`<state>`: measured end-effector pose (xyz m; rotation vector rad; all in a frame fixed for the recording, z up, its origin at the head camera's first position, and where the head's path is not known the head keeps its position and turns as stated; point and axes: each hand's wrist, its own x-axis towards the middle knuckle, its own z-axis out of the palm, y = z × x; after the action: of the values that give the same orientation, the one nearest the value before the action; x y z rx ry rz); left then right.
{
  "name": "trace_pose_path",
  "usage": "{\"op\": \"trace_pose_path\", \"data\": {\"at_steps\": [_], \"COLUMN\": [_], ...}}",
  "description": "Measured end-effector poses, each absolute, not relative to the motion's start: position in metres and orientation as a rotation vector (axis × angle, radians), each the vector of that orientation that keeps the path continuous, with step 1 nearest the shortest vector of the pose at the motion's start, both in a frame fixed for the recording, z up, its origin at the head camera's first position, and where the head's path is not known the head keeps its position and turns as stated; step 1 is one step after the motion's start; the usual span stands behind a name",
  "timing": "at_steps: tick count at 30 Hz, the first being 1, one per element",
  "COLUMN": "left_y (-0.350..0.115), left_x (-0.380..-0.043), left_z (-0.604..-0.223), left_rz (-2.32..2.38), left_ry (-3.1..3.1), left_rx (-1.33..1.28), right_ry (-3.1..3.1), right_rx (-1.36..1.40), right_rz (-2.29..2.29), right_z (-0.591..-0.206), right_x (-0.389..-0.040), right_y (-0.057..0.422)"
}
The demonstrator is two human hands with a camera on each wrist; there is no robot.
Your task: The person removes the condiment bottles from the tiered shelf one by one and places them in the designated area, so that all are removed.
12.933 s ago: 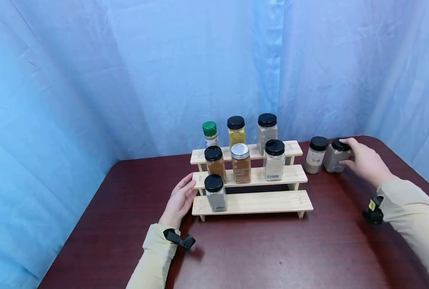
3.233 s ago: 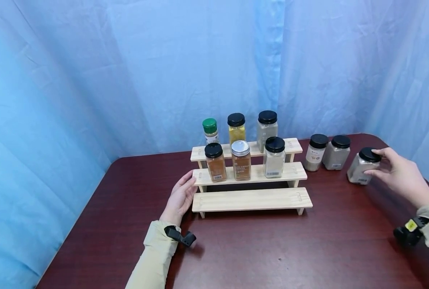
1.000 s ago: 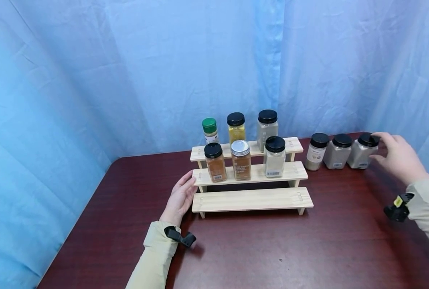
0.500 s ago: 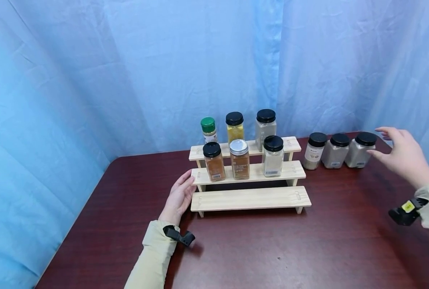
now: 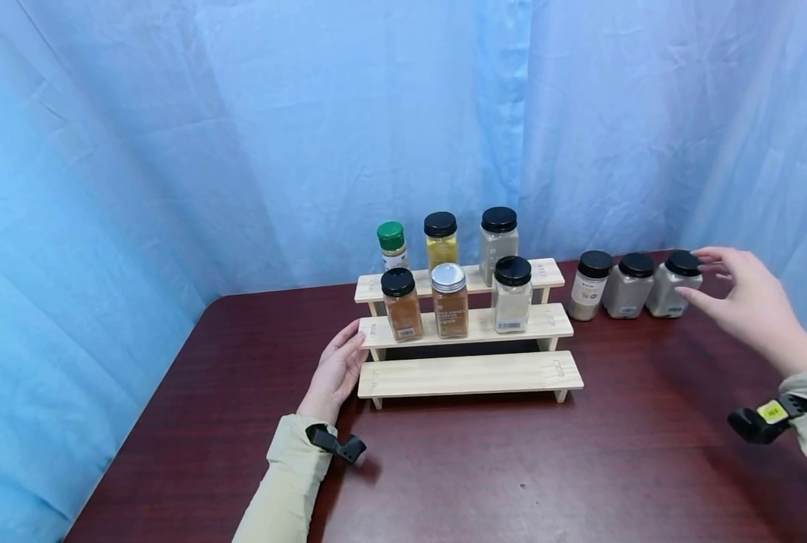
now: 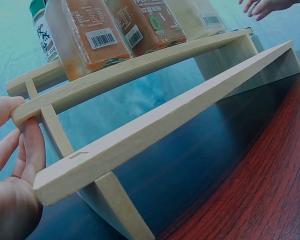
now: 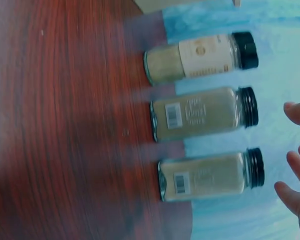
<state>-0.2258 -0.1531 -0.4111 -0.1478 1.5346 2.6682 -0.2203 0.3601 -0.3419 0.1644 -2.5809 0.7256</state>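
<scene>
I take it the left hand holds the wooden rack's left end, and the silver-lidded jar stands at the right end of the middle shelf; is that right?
Not quite: the head view shows the silver-lidded jar as the middle of three on the middle shelf, not at its right end. The left hand does hold the wooden rack at its left end.

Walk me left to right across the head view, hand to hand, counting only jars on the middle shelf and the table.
Left hand → black-lidded orange jar → silver-lidded jar → black-lidded pale jar → white-labelled table jar → middle table jar → rightmost table jar → right hand.
</scene>
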Motion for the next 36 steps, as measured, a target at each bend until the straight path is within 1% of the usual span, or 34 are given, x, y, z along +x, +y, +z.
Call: {"op": "trace_pose_path", "data": {"at_steps": [11,18,36], "left_y": [-0.154,-0.153,-0.153], "left_x": [-0.226,-0.227,-0.225], "left_z": [-0.412,-0.411,-0.411], "left_rz": [2.647,2.654,2.673], "left_ry": [1.567,1.567,1.553], "left_rx": [-0.153,-0.159,-0.163], "right_ry": [-2.555,-2.507,-2.413], "right_rx": [0.185,0.293,0.439], "right_rz": [0.86,1.024,1.239], "right_z": [-0.343,-0.34,-0.34], "right_x": [-0.206,-0.197,-0.187], "right_y": [0.341,0.328,0.261]}}
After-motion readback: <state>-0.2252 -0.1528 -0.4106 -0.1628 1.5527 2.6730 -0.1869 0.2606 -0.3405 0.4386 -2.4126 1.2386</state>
